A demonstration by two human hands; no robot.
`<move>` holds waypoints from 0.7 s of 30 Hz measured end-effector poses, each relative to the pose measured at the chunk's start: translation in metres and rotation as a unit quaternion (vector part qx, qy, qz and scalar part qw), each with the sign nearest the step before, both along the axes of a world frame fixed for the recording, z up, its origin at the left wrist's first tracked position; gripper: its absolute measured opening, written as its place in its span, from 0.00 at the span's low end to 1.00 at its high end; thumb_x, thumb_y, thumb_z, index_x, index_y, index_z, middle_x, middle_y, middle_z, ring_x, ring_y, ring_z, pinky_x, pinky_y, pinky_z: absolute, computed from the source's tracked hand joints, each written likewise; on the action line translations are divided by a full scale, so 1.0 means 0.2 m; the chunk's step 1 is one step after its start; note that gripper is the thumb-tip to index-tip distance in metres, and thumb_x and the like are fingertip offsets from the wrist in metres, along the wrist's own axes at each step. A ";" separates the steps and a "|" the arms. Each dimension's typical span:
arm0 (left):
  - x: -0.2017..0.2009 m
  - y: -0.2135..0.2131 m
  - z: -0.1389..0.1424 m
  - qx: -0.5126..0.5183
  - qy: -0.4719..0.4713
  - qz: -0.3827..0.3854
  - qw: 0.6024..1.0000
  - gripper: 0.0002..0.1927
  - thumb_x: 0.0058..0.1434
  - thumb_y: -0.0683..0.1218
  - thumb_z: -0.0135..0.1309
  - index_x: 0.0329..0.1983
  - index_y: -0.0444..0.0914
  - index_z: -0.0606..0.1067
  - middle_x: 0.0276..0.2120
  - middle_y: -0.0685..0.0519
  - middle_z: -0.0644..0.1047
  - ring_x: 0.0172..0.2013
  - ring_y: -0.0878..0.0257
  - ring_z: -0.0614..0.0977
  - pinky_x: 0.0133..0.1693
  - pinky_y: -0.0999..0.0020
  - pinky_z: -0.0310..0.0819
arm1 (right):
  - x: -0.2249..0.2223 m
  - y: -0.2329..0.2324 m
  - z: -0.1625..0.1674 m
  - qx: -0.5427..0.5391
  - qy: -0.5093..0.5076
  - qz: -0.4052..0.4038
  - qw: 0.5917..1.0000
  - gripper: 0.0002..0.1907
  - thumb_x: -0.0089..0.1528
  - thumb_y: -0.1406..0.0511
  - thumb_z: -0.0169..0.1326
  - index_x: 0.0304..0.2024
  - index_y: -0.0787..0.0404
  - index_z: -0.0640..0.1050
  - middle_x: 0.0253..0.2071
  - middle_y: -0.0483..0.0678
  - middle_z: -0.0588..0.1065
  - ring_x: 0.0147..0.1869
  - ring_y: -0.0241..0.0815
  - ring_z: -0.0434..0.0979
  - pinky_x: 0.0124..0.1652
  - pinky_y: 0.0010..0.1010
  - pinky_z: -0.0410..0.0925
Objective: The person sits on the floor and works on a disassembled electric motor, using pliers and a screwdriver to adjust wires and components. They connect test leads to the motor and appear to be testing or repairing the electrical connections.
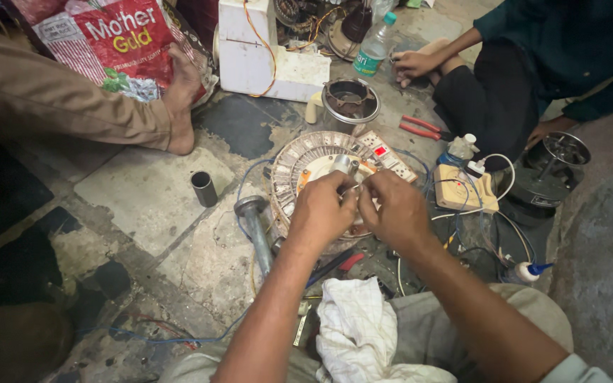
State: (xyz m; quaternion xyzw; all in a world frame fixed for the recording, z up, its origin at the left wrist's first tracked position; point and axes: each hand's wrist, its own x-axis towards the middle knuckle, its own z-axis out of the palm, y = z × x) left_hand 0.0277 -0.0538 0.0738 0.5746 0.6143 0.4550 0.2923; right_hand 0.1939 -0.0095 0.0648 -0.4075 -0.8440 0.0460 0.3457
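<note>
Nearest the camera, at six o'clock, a crumpled white cloth (357, 333) lies across the person's lap. Just above it both forearms run up to the centre, where the left hand (318, 213) and the right hand (397, 211) meet over a round metal motor winding with a pale ribbed rim (294, 164). Both hands are curled narrow, fingertips pinched on a thin wire (353, 189) stretched between them, right over the disc. At nine o'clock of the left hand, a grey steel shaft with a flanged head (255, 227) lies on the stone floor, and further out a short dark metal tube (203, 189) stands upright. At two o'clock of the disc sits a white switch board with a red button (387, 156), then red-handled pliers (420, 129). Further off, at twelve o'clock, a round steel jar base (350, 101) and a clear plastic bottle with a green label (374, 48). Another person's hand (413, 64) rests at one o'clock.
</note>
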 end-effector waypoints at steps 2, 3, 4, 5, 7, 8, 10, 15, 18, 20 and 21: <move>0.00 0.00 -0.01 -0.028 0.008 -0.008 1.000 0.11 0.59 0.43 0.58 0.44 0.39 0.81 0.41 0.43 0.82 0.43 0.47 0.84 0.47 0.57 0.77 | 0.01 0.03 -0.09 -0.132 0.086 -0.057 0.986 0.05 0.60 0.66 0.59 0.36 0.62 0.79 0.27 0.45 0.74 0.28 0.42 0.76 0.30 0.36 0.70; 0.00 0.00 -0.02 -0.042 0.012 -0.011 0.999 0.11 0.59 0.43 0.57 0.45 0.39 0.81 0.42 0.44 0.82 0.45 0.47 0.84 0.48 0.57 0.76 | 0.00 0.05 -0.13 -0.213 0.137 -0.085 0.964 0.06 0.60 0.65 0.58 0.34 0.63 0.80 0.25 0.43 0.75 0.27 0.39 0.75 0.28 0.34 0.68; 0.00 0.00 -0.03 -0.029 0.020 -0.022 0.999 0.11 0.59 0.42 0.57 0.44 0.39 0.82 0.43 0.45 0.82 0.45 0.48 0.83 0.49 0.58 0.76 | 0.01 0.07 -0.18 -0.292 0.186 -0.113 0.931 0.07 0.60 0.65 0.57 0.32 0.64 0.80 0.22 0.40 0.75 0.25 0.36 0.73 0.27 0.33 0.67; -0.01 0.01 -0.04 -0.014 0.028 -0.034 0.999 0.11 0.59 0.41 0.56 0.44 0.40 0.82 0.45 0.46 0.82 0.46 0.48 0.83 0.50 0.58 0.75 | 0.02 0.10 -0.21 -0.417 0.277 -0.112 0.859 0.07 0.60 0.64 0.57 0.32 0.62 0.79 0.22 0.40 0.73 0.24 0.35 0.70 0.25 0.32 0.66; -0.01 0.01 -0.06 0.000 0.029 -0.052 0.998 0.12 0.60 0.40 0.54 0.45 0.41 0.83 0.47 0.48 0.82 0.47 0.49 0.82 0.50 0.59 0.75 | 0.06 0.14 -0.24 -0.626 0.432 -0.099 0.642 0.06 0.60 0.64 0.55 0.33 0.60 0.76 0.22 0.39 0.68 0.20 0.33 0.63 0.22 0.29 0.64; -0.01 0.01 -0.07 0.000 0.022 -0.057 0.998 0.12 0.60 0.40 0.54 0.45 0.42 0.83 0.47 0.49 0.81 0.48 0.49 0.82 0.50 0.59 0.75 | 0.08 0.15 -0.25 -0.614 0.417 -0.099 0.662 0.07 0.61 0.63 0.55 0.33 0.60 0.76 0.23 0.39 0.68 0.20 0.34 0.63 0.23 0.29 0.64; -0.01 0.02 -0.09 0.001 0.015 -0.064 0.998 0.14 0.60 0.39 0.54 0.47 0.43 0.83 0.48 0.49 0.81 0.48 0.50 0.82 0.50 0.60 0.75 | 0.11 0.13 -0.22 -0.590 0.385 -0.099 0.703 0.08 0.62 0.62 0.54 0.35 0.60 0.78 0.24 0.41 0.69 0.21 0.35 0.65 0.23 0.29 0.63; -0.01 0.02 -0.09 0.002 0.029 -0.070 0.997 0.14 0.60 0.38 0.54 0.47 0.43 0.83 0.47 0.49 0.81 0.49 0.49 0.81 0.51 0.60 0.74 | 0.11 -0.05 -0.03 -0.238 0.106 -0.086 0.962 0.10 0.62 0.63 0.57 0.43 0.62 0.79 0.32 0.47 0.73 0.27 0.41 0.73 0.28 0.34 0.66; -0.01 0.02 -0.09 0.013 0.028 -0.071 0.997 0.15 0.60 0.38 0.54 0.47 0.43 0.83 0.47 0.47 0.81 0.49 0.49 0.82 0.52 0.60 0.74 | 0.10 -0.12 0.07 0.049 -0.071 -0.022 0.996 0.11 0.60 0.64 0.62 0.43 0.60 0.80 0.35 0.49 0.75 0.34 0.48 0.77 0.33 0.39 0.69; -0.01 0.02 -0.09 0.016 0.022 -0.073 0.997 0.15 0.60 0.37 0.54 0.47 0.42 0.83 0.47 0.48 0.80 0.49 0.49 0.82 0.52 0.60 0.74 | 0.09 -0.12 0.09 0.111 -0.103 0.016 0.988 0.09 0.60 0.64 0.62 0.41 0.58 0.80 0.35 0.49 0.75 0.37 0.50 0.78 0.36 0.40 0.70; -0.01 0.02 -0.09 0.016 0.020 -0.073 0.997 0.15 0.59 0.37 0.54 0.47 0.42 0.83 0.48 0.48 0.80 0.49 0.49 0.82 0.52 0.60 0.74 | 0.09 -0.11 0.08 0.119 -0.111 0.025 0.986 0.07 0.62 0.64 0.61 0.40 0.58 0.79 0.34 0.49 0.74 0.37 0.50 0.78 0.36 0.40 0.70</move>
